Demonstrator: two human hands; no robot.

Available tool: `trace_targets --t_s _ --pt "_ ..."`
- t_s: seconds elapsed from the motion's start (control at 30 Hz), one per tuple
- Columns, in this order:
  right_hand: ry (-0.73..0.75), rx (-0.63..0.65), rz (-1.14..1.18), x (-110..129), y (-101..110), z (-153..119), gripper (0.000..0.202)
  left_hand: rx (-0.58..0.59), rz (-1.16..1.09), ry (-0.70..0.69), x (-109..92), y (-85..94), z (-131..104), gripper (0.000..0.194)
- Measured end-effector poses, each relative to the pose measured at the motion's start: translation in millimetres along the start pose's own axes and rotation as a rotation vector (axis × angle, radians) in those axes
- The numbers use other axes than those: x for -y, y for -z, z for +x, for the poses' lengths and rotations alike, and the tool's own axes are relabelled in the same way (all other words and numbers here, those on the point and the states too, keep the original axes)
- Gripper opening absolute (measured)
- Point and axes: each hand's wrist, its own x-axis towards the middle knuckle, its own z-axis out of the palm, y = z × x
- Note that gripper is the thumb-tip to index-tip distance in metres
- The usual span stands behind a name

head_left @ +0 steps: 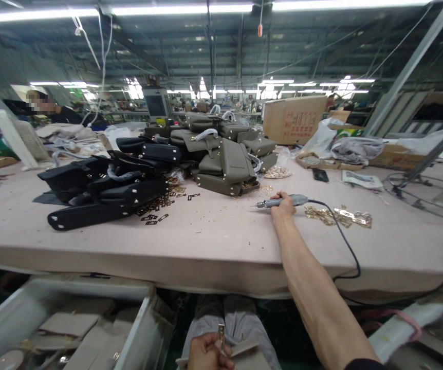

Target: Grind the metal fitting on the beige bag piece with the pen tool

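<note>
My right hand (pixel 284 205) is wrapped round a grey corded electric screwdriver (pixel 296 199) at the table, its bit pointing left. Low in the view, over my lap, my left hand (pixel 208 352) is closed on a beige leather bag piece (pixel 246 352). A small gold metal fitting (pixel 221 333) stands up at its fingers. The lower part of that piece is cut off by the frame's edge. To the right of the screwdriver lies a heap of gold metal fittings (pixel 340 217).
Black handbags (pixel 106 190) and olive handbags (pixel 225 164) are piled at the table's middle and left, near dark metal plates (pixel 155 210). A white bin (pixel 140 329) with beige pieces stands lower left. A cardboard box (pixel 293 121) and phone (pixel 320 176) are farther back. A person (pixel 65 114) is at left.
</note>
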Motion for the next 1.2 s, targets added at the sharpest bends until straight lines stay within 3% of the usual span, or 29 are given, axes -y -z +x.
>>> trace_targets --t_s 0.2,0.37,0.57,0.7,0.87,1.2 --pt "-0.051 0.160 -0.017 46 14 -49 0.023 -0.022 0.038 -0.043 -1 -1.7 -7 0.047" --pt "-0.084 0.351 -0.030 70 65 -112 0.022 0.014 0.065 -0.005 -23 -10.7 -34 0.031" --pt "-0.105 0.484 -0.147 55 143 -208 0.014 -0.002 0.033 0.041 -23 -9.3 -40 0.019" --pt "-0.035 0.536 -0.307 28 179 -260 0.029 0.018 0.035 0.046 -24 -6.4 -45 0.024" --pt "0.051 0.600 -0.401 2 196 -284 0.027 0.007 0.033 0.051 -25 -5.6 -44 0.027" --pt "0.094 0.677 -0.445 -19 213 -292 0.024 -0.008 0.011 0.037 -14 -2.1 -36 0.025"
